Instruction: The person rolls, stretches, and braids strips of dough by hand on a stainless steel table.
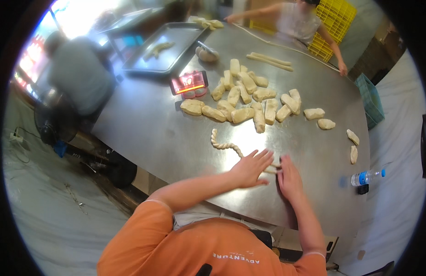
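On the steel table (199,158), a twisted dough rope (225,146) curves away from my left hand (252,169), which lies over its near end with fingers stretched flat. My right hand (290,178) rests beside it, fingers extended and palm down. Two thin dough strands (271,169) show in the gap between my hands, with their ends under or against the fingers. How the strands join the twist is hidden beneath my left hand. Beyond my hands lies a heap of short dough pieces (243,115).
A phone (189,83) leans upright near the dough heap. Behind it are a metal tray (176,57) and a round dough lump (207,54). Across the table a person (298,25) stretches a long dough strand (277,44). A water bottle (365,178) stands by the right edge; another person (79,73) sits left.
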Available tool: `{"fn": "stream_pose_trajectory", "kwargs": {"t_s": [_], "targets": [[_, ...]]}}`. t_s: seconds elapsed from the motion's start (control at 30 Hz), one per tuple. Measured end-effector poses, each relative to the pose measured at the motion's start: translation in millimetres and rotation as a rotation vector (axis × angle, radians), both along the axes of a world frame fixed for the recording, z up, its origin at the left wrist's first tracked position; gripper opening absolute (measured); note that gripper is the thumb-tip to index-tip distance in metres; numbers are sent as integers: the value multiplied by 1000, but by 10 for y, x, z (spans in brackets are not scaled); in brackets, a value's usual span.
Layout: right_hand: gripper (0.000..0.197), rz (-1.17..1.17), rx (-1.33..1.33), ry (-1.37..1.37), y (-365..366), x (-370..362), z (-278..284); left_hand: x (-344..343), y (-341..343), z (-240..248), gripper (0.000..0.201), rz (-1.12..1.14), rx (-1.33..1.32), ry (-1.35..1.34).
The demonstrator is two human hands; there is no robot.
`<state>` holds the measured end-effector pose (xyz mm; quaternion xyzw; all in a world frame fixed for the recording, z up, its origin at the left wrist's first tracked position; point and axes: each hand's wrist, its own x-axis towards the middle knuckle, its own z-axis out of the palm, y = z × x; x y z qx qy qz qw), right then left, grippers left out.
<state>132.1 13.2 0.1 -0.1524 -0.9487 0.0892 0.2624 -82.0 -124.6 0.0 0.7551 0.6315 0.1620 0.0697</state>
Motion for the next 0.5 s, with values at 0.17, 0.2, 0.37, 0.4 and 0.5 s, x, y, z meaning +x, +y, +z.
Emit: {"fn": "stream_pose_trajectory", "kwargs": {"t_s": [0.17,0.2,0.37,0.4,0.5], "targets": [[19,-301,-424,-388,98,-200,574,220,27,182,94,254,11,99],[15,-287,-343,-290,265,-357,454,136,298,94,94,322,115,116],[13,71,115,21,-102,-48,346,85,35,29,100,-13,-30,0],[13,-10,1,-70,-117,-35,382,243,-164,48,101,24,-24,40],[13,-265,-174,-294,0,-157,384,253,95,175,102,205,-13,118]]}}
